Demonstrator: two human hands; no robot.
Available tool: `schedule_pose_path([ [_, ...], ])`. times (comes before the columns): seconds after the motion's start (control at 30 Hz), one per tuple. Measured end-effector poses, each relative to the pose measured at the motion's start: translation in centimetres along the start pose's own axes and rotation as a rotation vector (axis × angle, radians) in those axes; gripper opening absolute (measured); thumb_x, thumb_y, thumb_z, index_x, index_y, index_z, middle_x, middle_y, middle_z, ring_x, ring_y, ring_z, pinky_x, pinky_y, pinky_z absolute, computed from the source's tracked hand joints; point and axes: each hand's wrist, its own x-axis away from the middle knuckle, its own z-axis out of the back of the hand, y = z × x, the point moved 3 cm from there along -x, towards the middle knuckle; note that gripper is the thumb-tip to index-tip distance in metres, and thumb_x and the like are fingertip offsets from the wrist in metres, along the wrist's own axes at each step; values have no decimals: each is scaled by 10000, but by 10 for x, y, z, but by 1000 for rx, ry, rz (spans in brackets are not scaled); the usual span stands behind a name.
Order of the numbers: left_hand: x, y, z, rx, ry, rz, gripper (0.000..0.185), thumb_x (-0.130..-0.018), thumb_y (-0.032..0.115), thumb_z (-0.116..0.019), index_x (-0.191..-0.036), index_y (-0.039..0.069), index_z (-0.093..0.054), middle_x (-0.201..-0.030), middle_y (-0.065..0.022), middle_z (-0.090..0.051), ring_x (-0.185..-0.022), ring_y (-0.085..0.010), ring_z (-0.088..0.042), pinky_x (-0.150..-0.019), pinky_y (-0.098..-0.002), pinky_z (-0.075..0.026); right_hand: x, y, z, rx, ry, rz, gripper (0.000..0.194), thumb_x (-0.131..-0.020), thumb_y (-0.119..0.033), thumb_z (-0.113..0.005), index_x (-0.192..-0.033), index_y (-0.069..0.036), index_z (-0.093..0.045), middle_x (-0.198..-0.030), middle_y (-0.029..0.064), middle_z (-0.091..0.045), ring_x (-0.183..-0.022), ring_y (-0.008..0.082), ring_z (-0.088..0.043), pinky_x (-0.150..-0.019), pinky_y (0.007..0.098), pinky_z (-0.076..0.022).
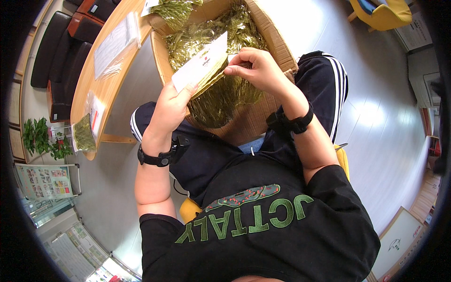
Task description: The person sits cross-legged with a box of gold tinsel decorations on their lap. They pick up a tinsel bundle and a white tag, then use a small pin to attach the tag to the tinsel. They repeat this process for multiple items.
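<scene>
My left hand [172,105] grips the lower left end of a white printed card [202,61] together with the top band of a bundle of gold tinsel fringe [215,105]. The fringe hangs down below the card over the near side of a cardboard box [278,46]. At the band's other end, my right hand [259,70] has its thumb and forefinger pinched at the edge; what exactly lies between them is hard to tell. More shiny gold tinsel [197,38] fills the box behind the card.
On the curved wooden table [116,75] at the left lie a stack of clear plastic bags [118,42], thin white strips [112,69] and a packed gold fringe [84,134]. More tinsel [172,12] sits at the table's far end. A yellow chair [391,16] stands upper right.
</scene>
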Motion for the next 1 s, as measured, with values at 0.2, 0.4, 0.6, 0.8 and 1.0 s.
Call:
schedule_pose_path([
  [0.2, 5, 3, -3, 81, 0, 51, 452, -986, 53, -571, -1393, -108, -457, -1408, -178, -551, -1325, -264, -500, -1132, -362, -342, -2, 14, 2, -18, 36, -26, 212, -842, -202, -805, -907, -14, -732, -776, 9, -638, -721, 78, -564, -649, 242, -465],
  [0.4, 8, 7, -3, 145, 10, 58, 454, -976, 47, -582, -1389, -104, -467, -1400, -175, -559, -1319, -270, -508, -1127, -367, -350, 0, 26, 14, -24, 42, -100, 230, -824, -213, -819, -925, -20, -748, -831, 60, -690, -768, 120, -637, -705, 277, -514],
  [0.6, 10, 7, -6, 228, -1, 38, 419, -981, 52, -593, -1362, -94, -499, -1369, -150, -584, -1278, -231, -537, -1107, -343, -373, 0, 33, 15, -100, 52, -137, 204, -845, -199, -803, -933, -24, -747, -825, 44, -686, -752, 105, -615, -697, 265, -501],
  [0.8, 13, 7, 0, 300, -8, 55, 420, -970, 20, -587, -1366, -89, -499, -1371, -158, -584, -1285, -243, -536, -1108, -350, -376, 1, 41, 20, -138, 39, -178, 196, -873, -206, -786, -938, -28, -736, -801, 3, -666, -754, 68, -582, -684, 247, -478],
  [1.0, 16, 8, 4, 384, -16, 81, 450, -959, 21, -586, -1382, -90, -478, -1382, -168, -574, -1293, -261, -536, -1113, -374, -381, -1, 54, 15, -285, -6, -232, 190, -902, -210, -764, -952, -36, -706, -902, -3, -685, -826, 57, -588, -751, 231, -483],
])
